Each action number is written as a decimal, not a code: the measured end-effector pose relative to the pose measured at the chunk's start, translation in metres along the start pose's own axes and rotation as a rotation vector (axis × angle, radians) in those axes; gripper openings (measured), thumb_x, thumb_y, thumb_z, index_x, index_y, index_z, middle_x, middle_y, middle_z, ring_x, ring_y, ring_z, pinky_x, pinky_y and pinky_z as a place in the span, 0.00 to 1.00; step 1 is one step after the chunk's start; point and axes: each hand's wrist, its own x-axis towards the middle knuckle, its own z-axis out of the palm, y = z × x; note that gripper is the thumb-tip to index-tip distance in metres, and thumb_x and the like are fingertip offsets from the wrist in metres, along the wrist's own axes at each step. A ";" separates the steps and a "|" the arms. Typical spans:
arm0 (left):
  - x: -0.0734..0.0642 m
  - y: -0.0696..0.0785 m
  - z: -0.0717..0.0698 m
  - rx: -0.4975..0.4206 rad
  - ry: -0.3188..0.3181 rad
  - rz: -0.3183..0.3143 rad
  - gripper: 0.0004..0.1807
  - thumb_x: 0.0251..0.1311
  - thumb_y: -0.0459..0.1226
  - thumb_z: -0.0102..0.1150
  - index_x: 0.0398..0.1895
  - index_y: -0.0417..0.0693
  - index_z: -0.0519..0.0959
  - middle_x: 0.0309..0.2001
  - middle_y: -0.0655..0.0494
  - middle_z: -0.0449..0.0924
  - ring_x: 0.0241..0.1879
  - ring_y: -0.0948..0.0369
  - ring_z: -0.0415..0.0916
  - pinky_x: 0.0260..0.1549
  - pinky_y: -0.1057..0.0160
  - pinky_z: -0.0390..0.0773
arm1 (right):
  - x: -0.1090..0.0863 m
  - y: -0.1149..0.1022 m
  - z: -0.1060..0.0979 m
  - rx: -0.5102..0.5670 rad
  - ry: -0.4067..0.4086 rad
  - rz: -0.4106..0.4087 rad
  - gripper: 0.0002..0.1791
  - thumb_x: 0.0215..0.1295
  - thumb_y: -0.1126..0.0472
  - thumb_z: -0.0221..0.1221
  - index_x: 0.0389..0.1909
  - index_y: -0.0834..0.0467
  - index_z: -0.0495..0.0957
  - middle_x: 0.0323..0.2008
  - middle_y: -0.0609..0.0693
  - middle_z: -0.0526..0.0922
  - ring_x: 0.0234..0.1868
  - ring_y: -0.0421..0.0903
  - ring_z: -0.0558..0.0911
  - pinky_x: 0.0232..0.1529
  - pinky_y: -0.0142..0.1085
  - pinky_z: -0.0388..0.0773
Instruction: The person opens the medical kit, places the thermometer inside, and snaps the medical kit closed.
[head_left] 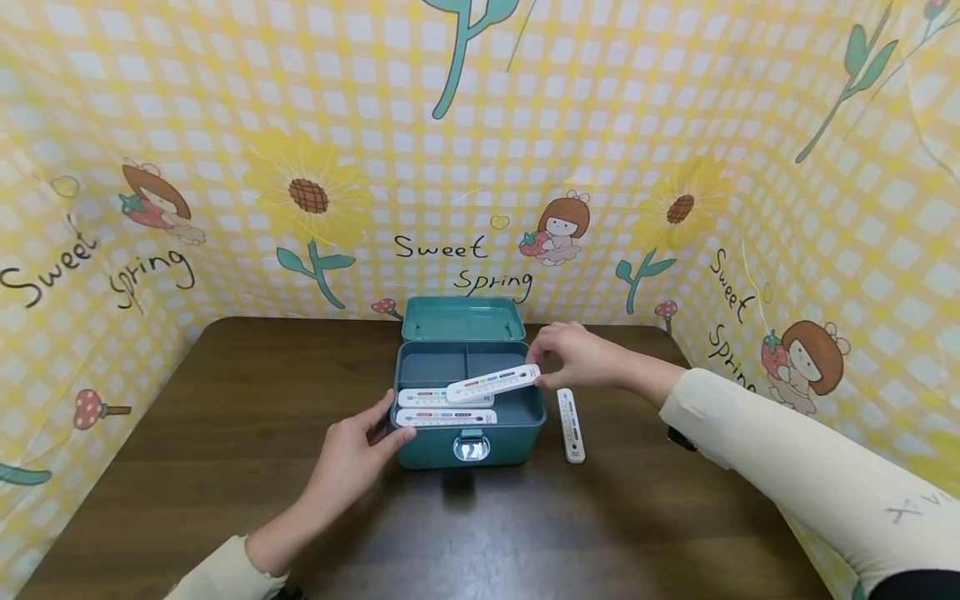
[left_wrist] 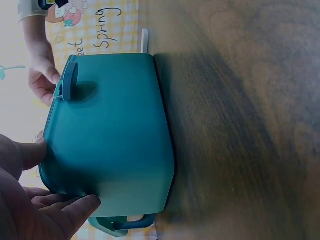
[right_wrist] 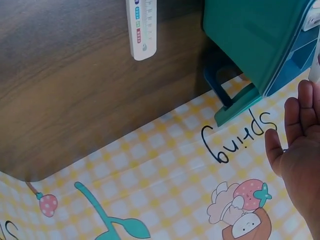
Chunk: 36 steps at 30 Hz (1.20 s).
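Thermometer (head_left: 491, 383) pinched by its right end between the thumb and fingers of my right hand (head_left: 576, 357), I have it slanting above the open box (head_left: 431, 452), its left end overlapping the rear thermometer (head_left: 420, 398) inside; whether the two touch I cannot tell. That one lies beside the front thermometer (head_left: 446, 418), both in the long front compartment, and a loose thermometer (head_left: 570, 427) lies on the table (head_left: 300, 375), just right of the box. My left hand (head_left: 356, 450) grips the box's left front corner, thumb on the front wall. I judge the step in hand to be handling a single strip at the compartment; placing or lifting, I can't say. The next move seems to call for a steady corner and a light pinch, keeping the slanted strip from nudging its neighbour.
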 end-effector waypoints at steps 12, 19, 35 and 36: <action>0.001 -0.004 0.002 -0.007 0.008 0.017 0.42 0.63 0.53 0.69 0.76 0.47 0.66 0.73 0.46 0.67 0.67 0.52 0.74 0.54 0.56 0.81 | 0.015 -0.014 0.008 0.005 -0.029 -0.031 0.09 0.62 0.51 0.72 0.40 0.46 0.84 0.41 0.43 0.83 0.47 0.41 0.76 0.58 0.46 0.67; 0.001 -0.004 0.001 -0.012 0.003 0.010 0.43 0.63 0.54 0.69 0.76 0.47 0.66 0.73 0.46 0.67 0.68 0.51 0.73 0.55 0.54 0.80 | 0.023 -0.022 0.012 0.001 -0.038 -0.057 0.10 0.62 0.50 0.72 0.41 0.47 0.85 0.41 0.42 0.82 0.47 0.41 0.76 0.57 0.45 0.69; 0.000 -0.006 0.002 -0.036 0.005 0.033 0.42 0.63 0.54 0.68 0.77 0.49 0.65 0.73 0.47 0.67 0.67 0.53 0.74 0.54 0.56 0.81 | 0.039 -0.029 0.028 0.033 -0.055 -0.025 0.11 0.62 0.48 0.72 0.41 0.44 0.84 0.42 0.38 0.82 0.48 0.37 0.76 0.56 0.42 0.64; 0.000 -0.006 0.002 -0.034 0.004 0.032 0.42 0.63 0.54 0.68 0.77 0.49 0.65 0.73 0.47 0.68 0.67 0.52 0.74 0.54 0.56 0.81 | 0.040 -0.029 0.029 0.036 -0.057 -0.020 0.11 0.62 0.47 0.72 0.41 0.44 0.84 0.42 0.37 0.81 0.48 0.37 0.76 0.56 0.42 0.64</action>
